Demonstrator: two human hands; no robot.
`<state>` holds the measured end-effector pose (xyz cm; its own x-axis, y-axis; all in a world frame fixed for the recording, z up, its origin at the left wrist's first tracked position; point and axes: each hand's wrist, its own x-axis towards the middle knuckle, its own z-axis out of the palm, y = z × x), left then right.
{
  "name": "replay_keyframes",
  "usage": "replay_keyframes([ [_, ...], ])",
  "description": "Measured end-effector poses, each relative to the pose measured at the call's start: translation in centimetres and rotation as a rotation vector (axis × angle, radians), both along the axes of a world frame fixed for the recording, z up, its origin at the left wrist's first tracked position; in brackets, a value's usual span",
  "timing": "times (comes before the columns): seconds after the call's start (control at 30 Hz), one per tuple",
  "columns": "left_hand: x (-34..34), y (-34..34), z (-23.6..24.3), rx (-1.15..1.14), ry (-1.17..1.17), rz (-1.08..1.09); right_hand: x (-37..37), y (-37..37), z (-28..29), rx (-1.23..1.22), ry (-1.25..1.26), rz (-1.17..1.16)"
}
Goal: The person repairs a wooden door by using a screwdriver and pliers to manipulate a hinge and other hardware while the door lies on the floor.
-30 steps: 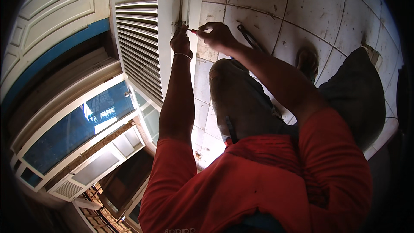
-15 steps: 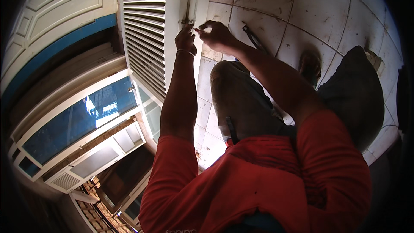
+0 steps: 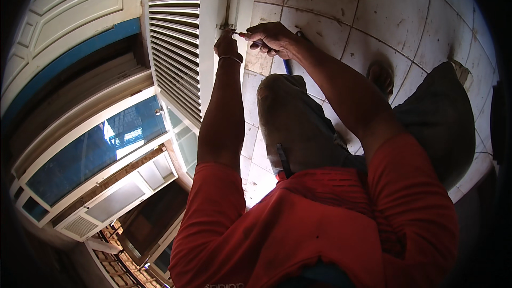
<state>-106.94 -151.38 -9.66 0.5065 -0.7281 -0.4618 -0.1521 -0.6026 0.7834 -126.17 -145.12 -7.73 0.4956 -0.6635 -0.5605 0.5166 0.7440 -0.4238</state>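
Note:
My right hand (image 3: 270,39) is closed around a screwdriver (image 3: 244,34) with a red part showing, its thin shank pointing left. The shank's tip meets the edge of a white louvred door (image 3: 210,0), by a small dark metal fitting (image 3: 227,26). Against that edge, just below the fitting, my left hand (image 3: 226,47) has its fingers bent together near the tip; what they pinch, if anything, is hidden. A blue-handled tool (image 3: 288,67) shows beneath my right forearm, most of it covered.
White floor tiles (image 3: 320,0) with dirt marks lie to the right of the door. My bent knee (image 3: 277,96) comes close below my right hand. To the left stand a white panelled door (image 3: 90,0) and a frame with blue glass (image 3: 80,154).
My right hand has shifted slightly right and turned, and the screwdriver's red part and shank now show more plainly. The view has shifted a little; my left hand stays at the door edge.

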Motion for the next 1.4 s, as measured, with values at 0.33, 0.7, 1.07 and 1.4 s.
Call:
replay_keyframes([
  [0.33,-0.6,0.6,0.6,0.018,0.187,-0.124,-1.7,-2.2,-2.0,-0.088,0.104,0.137],
  [0.7,0.1,0.2,1.5,0.038,0.219,-0.066,-1.5,-1.9,-0.2,-0.036,0.001,0.016],
  [1.07,0.4,1.4,1.4,0.025,0.238,-0.027,1.8,-0.1,-2.6,-0.413,0.476,0.012],
  [1.4,0.1,1.6,2.3,0.036,0.276,-0.052,1.3,0.2,-1.2,-0.399,0.457,-0.036],
])
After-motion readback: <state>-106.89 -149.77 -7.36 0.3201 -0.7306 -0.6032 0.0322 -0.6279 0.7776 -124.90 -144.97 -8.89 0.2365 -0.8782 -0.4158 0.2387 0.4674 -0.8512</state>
